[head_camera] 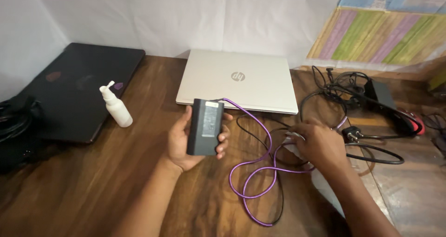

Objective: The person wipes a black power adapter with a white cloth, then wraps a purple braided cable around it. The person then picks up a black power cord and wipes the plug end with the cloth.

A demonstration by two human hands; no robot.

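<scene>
Left hand [186, 141] cupped a dark power adapter [205, 127] above the wooden table [93, 186]. Right hand [320, 144], fingers curled, covered a white object beside the purple cable [253, 172]; its grip could not be told.

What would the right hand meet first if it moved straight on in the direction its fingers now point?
The right hand points left across the table, fingers on a pale object. First in that line is probably the purple cable, then the dark power adapter held in the left hand. Depth is unclear.
</scene>
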